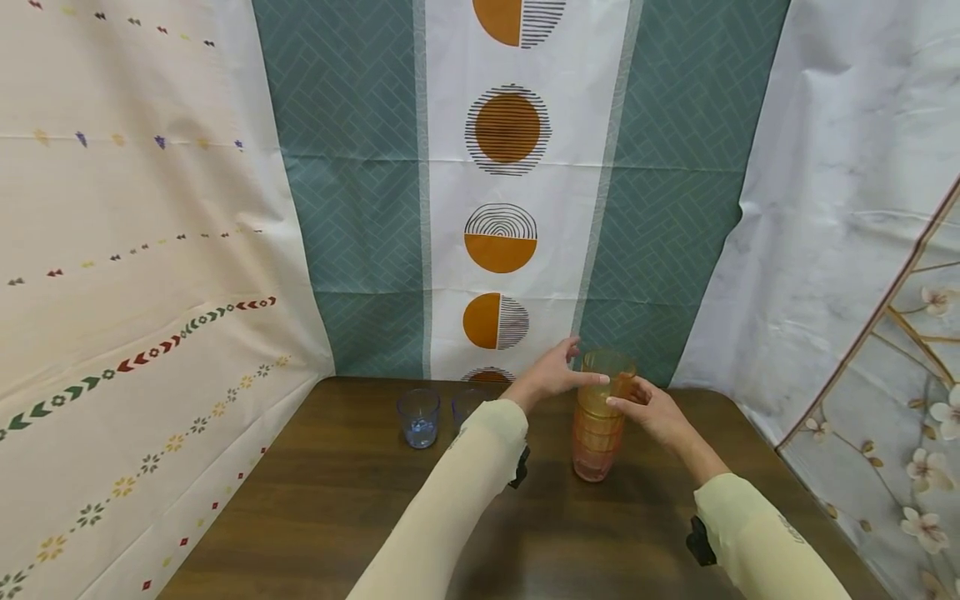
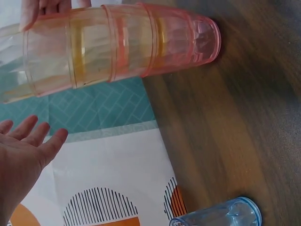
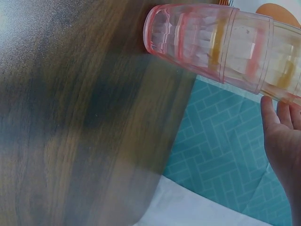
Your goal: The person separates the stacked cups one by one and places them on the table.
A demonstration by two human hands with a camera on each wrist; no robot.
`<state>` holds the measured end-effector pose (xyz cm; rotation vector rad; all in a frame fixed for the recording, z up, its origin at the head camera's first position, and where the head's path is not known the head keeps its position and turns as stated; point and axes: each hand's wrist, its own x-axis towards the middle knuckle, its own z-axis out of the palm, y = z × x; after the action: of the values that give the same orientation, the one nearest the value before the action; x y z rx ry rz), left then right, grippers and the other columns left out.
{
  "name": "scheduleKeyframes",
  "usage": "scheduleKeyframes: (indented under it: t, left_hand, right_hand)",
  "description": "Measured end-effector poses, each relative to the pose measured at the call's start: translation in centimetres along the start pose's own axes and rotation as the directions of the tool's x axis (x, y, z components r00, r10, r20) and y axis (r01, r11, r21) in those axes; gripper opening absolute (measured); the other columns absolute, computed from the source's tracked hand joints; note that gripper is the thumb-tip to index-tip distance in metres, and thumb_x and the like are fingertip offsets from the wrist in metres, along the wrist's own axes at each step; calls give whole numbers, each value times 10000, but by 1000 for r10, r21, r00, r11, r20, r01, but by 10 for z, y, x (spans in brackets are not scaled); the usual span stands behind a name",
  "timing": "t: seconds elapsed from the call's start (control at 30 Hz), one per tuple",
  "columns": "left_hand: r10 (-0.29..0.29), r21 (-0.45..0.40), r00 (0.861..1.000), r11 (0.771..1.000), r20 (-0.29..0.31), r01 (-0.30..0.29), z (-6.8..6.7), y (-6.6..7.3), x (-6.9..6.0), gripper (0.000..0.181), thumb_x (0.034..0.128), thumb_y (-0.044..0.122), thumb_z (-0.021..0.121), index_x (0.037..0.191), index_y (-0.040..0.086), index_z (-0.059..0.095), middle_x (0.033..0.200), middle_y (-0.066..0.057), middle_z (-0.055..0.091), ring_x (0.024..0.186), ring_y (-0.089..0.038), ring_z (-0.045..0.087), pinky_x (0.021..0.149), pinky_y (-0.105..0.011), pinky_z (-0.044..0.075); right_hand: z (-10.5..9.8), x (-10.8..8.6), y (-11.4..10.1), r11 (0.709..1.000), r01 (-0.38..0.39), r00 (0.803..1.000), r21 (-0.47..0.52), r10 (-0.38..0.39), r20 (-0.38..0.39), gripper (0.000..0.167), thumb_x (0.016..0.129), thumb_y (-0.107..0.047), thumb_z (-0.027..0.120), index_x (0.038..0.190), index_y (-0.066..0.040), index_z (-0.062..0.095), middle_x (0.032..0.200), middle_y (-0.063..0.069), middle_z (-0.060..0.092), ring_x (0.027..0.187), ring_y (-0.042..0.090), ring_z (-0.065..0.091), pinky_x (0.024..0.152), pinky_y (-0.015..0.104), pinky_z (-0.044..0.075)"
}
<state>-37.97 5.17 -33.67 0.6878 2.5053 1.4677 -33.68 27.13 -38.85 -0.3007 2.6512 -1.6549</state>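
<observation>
A tall stack of clear plastic cups (image 1: 597,433), yellow and pink by turns, stands upright on the table with a pink cup lowest and a yellow one on top. My right hand (image 1: 656,414) holds the stack's upper part from the right, thumb on the near side. In the right wrist view, fingertips of the right hand (image 3: 284,127) meet the stack's side. My left hand (image 1: 551,375) is at the upper left of the stack, fingers spread. The left wrist view shows a gap between the left hand (image 2: 23,150) and the cups.
A blue cup (image 1: 418,421) stands at the back left of the brown wooden table (image 1: 337,500). Beside it, a second bluish cup (image 1: 467,404) is partly hidden by my left sleeve. Patterned cloths (image 1: 360,208) hang behind the table and along both sides.
</observation>
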Motion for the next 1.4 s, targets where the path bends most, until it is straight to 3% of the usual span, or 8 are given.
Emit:
scheduleKeyframes:
  t: [0.37, 0.63, 0.87, 1.17, 1.4]
  left_hand:
    - [-5, 37, 1000, 999, 21, 4, 10, -3, 7, 939, 839, 482, 767, 1563, 128, 286, 1546, -110, 391, 1378, -283, 420, 1078, -455, 402]
    - [7, 58, 999, 998, 34, -9, 15, 1, 9, 925, 825, 437, 797, 1540, 96, 320, 1473, -102, 480, 1330, -275, 470, 1044, -430, 442]
    - [1, 32, 1000, 999, 12, -1, 19, 0, 11, 890, 823, 417, 808, 1521, 100, 355, 1403, -60, 546, 1295, -259, 500, 1009, -407, 471]
    - [19, 68, 1000, 998, 3, -19, 19, 1, 10, 846, 841, 433, 788, 1505, 94, 388, 1393, -68, 552, 1280, -262, 517, 991, -409, 485]
    - [-40, 13, 998, 999, -47, 41, 20, 0, 9, 870, 835, 508, 764, 1514, 121, 383, 1462, -82, 494, 1319, -272, 483, 1024, -458, 454]
  right_hand:
    - [1, -1, 0, 1000, 19, 1000, 8, -19, -3, 784, 970, -385, 644, 1526, 22, 271, 1529, 270, 346, 1404, 442, 323, 1106, 594, 298]
    - [1, 0, 1, 1000, 14, 1000, 1, -14, 1, 782, 969, -403, 640, 1524, 10, 276, 1532, 265, 344, 1402, 447, 323, 1101, 606, 297]
    - [1, -1, 0, 1000, 31, 1000, 1, -31, 0, 745, 969, -375, 647, 1511, 6, 306, 1519, 261, 369, 1396, 437, 340, 1103, 598, 301]
    - [0, -2, 0, 999, 43, 999, 11, -42, -5, 692, 971, -359, 648, 1487, -5, 353, 1501, 244, 405, 1384, 419, 368, 1105, 597, 300]
    - [1, -3, -4, 1000, -8, 1000, 4, 8, 15, 849, 969, -393, 642, 1554, 24, 190, 1565, 286, 256, 1426, 465, 254, 1113, 621, 257]
